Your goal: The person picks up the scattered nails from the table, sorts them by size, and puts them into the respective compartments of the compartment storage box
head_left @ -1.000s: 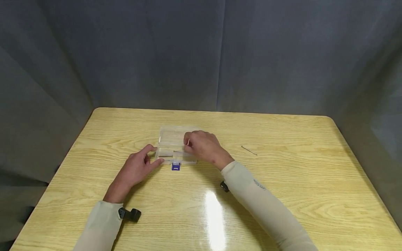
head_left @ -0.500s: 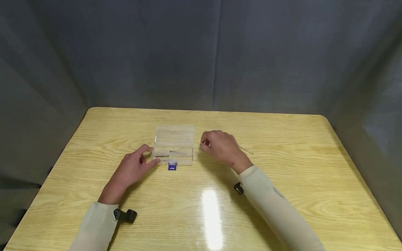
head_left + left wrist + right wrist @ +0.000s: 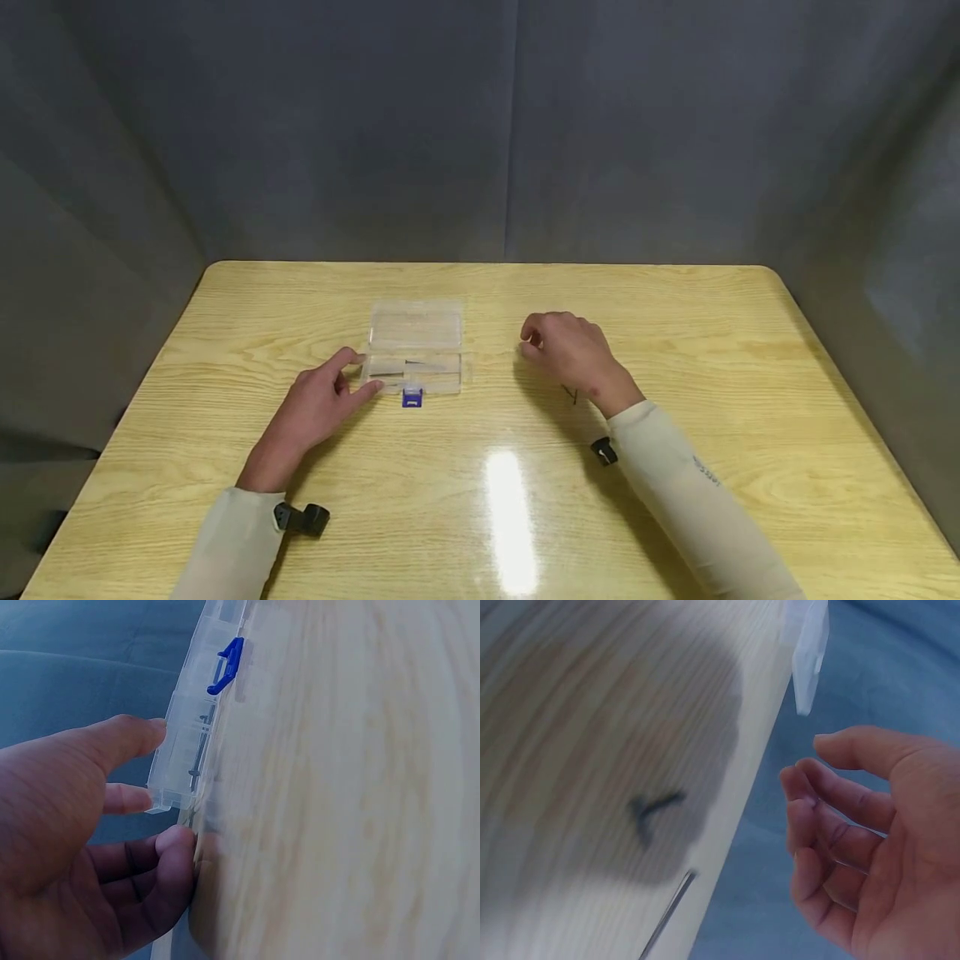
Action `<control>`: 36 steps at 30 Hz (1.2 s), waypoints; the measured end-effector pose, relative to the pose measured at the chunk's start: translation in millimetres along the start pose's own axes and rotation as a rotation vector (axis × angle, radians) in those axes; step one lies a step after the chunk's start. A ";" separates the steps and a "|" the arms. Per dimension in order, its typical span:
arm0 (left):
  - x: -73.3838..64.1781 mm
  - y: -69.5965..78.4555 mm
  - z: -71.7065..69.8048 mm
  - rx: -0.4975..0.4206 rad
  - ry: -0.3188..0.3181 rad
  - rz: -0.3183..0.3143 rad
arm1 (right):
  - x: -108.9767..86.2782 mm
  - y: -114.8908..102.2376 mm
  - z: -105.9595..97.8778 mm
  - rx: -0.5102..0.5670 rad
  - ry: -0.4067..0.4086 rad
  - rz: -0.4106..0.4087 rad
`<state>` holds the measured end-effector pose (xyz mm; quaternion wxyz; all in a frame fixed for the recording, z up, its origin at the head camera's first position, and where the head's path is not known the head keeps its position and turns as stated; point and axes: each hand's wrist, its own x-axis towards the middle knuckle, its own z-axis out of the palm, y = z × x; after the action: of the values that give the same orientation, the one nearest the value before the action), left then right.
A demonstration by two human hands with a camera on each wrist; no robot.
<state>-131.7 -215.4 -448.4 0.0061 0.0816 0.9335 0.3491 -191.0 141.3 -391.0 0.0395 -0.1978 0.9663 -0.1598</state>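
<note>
A clear plastic box (image 3: 435,386) lies with its lid (image 3: 416,329) folded back and its blue latch (image 3: 412,397) toward me. Inside are several thin nails (image 3: 386,374). My left hand (image 3: 318,404) holds the box's left end, thumb on the front wall and a finger at the end wall. To the right of the box, my right hand (image 3: 573,354) hovers over the table; its fingers are loosely curled with nothing between them. Below it lie small dark pieces in a Y shape (image 3: 649,811), blurred. A long metal nail (image 3: 667,915) rests nearby, hidden in the head view by that hand.
The wooden table (image 3: 420,500) has rounded far corners and a bright glare patch near the front. Dark grey curtains (image 3: 360,133) hang behind it and on both sides. A black wrist camera (image 3: 303,518) sits at my left cuff.
My right hand has left the box and moved right, over the loose nail. The left hand stays on the box's left end.
</note>
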 end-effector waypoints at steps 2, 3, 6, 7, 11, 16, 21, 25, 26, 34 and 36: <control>-0.5 -0.3 -0.4 -0.003 -0.001 -0.001 | -2.5 7.3 -1.6 0.000 -0.003 0.022; -0.6 -0.6 -0.6 -0.003 0.000 -0.002 | -3.7 10.7 -2.3 -0.001 -0.003 0.032; -0.6 -1.4 -1.5 -0.005 0.001 -0.007 | -7.6 19.5 -3.9 -0.010 0.004 0.041; -0.6 -1.5 -1.6 -0.005 0.001 -0.009 | -8.9 22.1 -4.4 -0.013 0.008 0.042; -0.2 -1.5 -1.5 -0.007 0.001 -0.005 | -14.4 32.1 -6.3 -0.024 0.016 0.068; -0.3 -1.0 -0.8 -0.014 -0.005 -0.014 | -20.2 42.6 -7.1 -0.065 0.017 0.090; -1.0 -1.1 -1.3 -0.013 -0.005 -0.019 | -24.2 48.0 -6.1 -0.115 0.019 0.100; -1.2 -1.2 -1.4 -0.011 -0.003 -0.008 | -24.6 52.2 -5.2 -0.115 0.016 0.130; -1.3 -1.2 -1.5 -0.011 -0.003 -0.009 | -24.2 53.5 -4.6 -0.112 0.015 0.132; -1.1 -0.8 -2.1 -0.016 -0.012 -0.014 | -24.1 61.3 1.0 -0.080 0.021 0.159; -1.6 -0.7 -2.0 -0.014 -0.012 -0.019 | -23.9 62.7 2.3 -0.078 0.025 0.153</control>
<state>-130.3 -217.5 -447.4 0.0156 0.0747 0.9316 0.3553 -191.9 204.7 -413.3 0.0319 -0.1228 0.9845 -0.1208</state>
